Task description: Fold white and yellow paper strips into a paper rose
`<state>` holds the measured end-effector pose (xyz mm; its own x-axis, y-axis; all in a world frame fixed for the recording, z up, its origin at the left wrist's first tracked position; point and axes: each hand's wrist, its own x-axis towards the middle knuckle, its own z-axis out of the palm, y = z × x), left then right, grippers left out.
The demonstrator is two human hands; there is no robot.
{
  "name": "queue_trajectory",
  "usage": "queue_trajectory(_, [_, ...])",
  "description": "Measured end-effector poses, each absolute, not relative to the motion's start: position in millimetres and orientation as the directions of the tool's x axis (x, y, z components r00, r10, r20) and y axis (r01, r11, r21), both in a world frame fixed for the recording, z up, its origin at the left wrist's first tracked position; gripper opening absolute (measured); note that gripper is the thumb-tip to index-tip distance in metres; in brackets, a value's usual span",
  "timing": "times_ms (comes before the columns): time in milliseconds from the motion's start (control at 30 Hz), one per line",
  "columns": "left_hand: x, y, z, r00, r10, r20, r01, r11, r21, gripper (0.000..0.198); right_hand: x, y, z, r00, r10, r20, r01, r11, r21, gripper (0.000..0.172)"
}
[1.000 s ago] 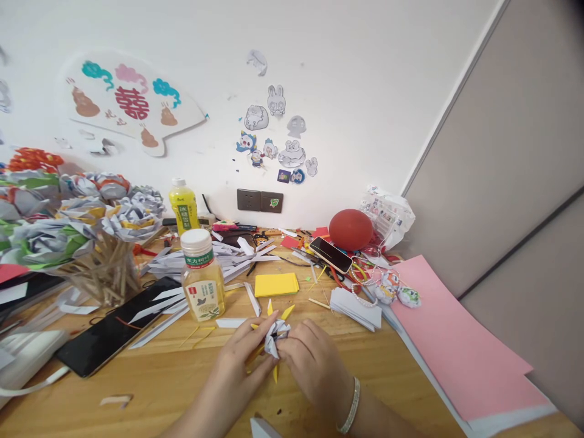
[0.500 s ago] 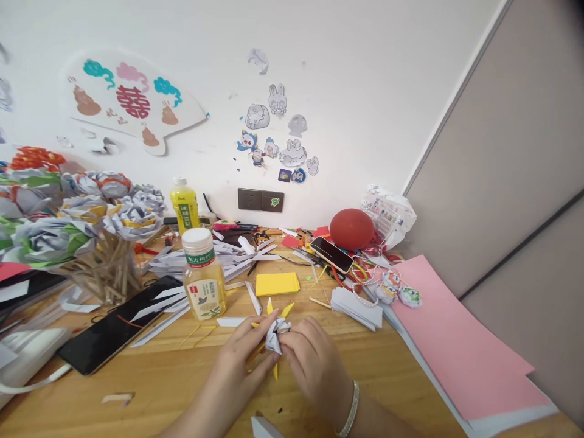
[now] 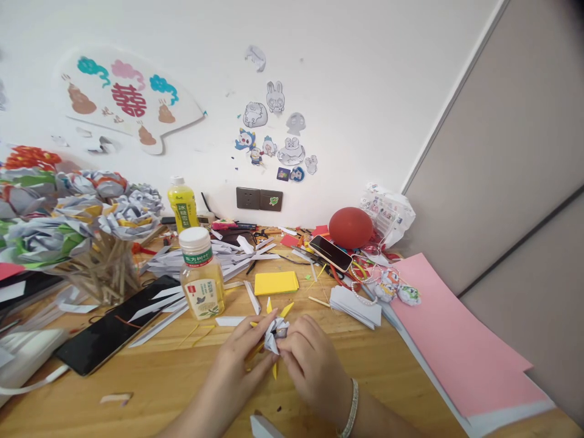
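Between my two hands is a small paper flower (image 3: 272,340), white folded paper in the middle with yellow pointed pieces sticking out around it. My left hand (image 3: 241,353) grips it from the left, thumb below and fingers above. On the other side my right hand (image 3: 312,359) pinches the edge of the white folds, its fingertips pressed together; a beaded bracelet (image 3: 351,407) circles that wrist. The underside of the flower is hidden by my fingers. Just beyond lies a stack of yellow paper (image 3: 276,283), and a folded white strip (image 3: 262,427) rests at the near edge.
A drink bottle (image 3: 203,283) stands left of my hands, near a dark phone (image 3: 98,337). Finished paper flowers (image 3: 50,240) fill a holder at the far left. White slips (image 3: 356,306), a second phone (image 3: 331,252), a red balloon (image 3: 350,227) and pink sheets (image 3: 460,340) lie rightward.
The white folds between my fingers have turned slightly and show more of their opening. Both hands keep nearly the same place, and the view has shifted a little.
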<state>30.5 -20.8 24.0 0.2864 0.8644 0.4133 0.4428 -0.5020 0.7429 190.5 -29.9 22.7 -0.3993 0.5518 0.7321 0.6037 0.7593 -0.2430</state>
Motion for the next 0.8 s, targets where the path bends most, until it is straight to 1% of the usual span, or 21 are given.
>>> queue_trajectory(100, [29.5, -20.4, 25.1, 0.284, 0.86, 0.424, 0.45, -0.51, 0.733, 0.045, 190.9, -28.5, 23.4, -0.379, 0.525, 0.762, 0.612, 0.76, -0.22, 0.021])
queue_trajectory(267, [28.4, -20.8, 28.4, 0.275, 0.865, 0.421, 0.453, -0.502, 0.736, 0.042, 192.6, -29.1, 23.8, -0.349, 0.54, 0.766, 0.629, 0.741, -0.236, 0.021])
queue_trajectory(367, [29.2, -20.7, 29.0, 0.27, 0.871, 0.41, 0.44, -0.49, 0.753, 0.041, 193.6, -31.1, 25.0, -0.32, 0.555, 0.768, 0.619, 0.736, -0.274, 0.02])
queue_trajectory(467, [30.9, -20.2, 27.7, 0.269, 0.882, 0.388, 0.399, -0.468, 0.789, 0.039, 195.9, -32.9, 26.7, -0.255, 0.582, 0.772, 0.605, 0.719, -0.342, 0.018])
queue_trajectory(633, [33.9, -19.4, 25.1, 0.25, 0.923, 0.293, 0.3, -0.361, 0.883, 0.039, 200.6, -31.9, 27.2, -0.144, 0.627, 0.766, 0.609, 0.666, -0.43, 0.019])
queue_trajectory(733, [35.1, -19.3, 25.9, 0.223, 0.944, 0.242, 0.261, -0.298, 0.918, 0.037, 201.1, -29.9, 26.8, -0.105, 0.65, 0.753, 0.629, 0.63, -0.455, 0.021])
queue_trajectory(800, [35.8, -19.4, 27.3, 0.217, 0.947, 0.239, 0.24, -0.289, 0.927, 0.032, 200.3, -29.2, 26.9, -0.111, 0.659, 0.744, 0.634, 0.623, -0.458, 0.022])
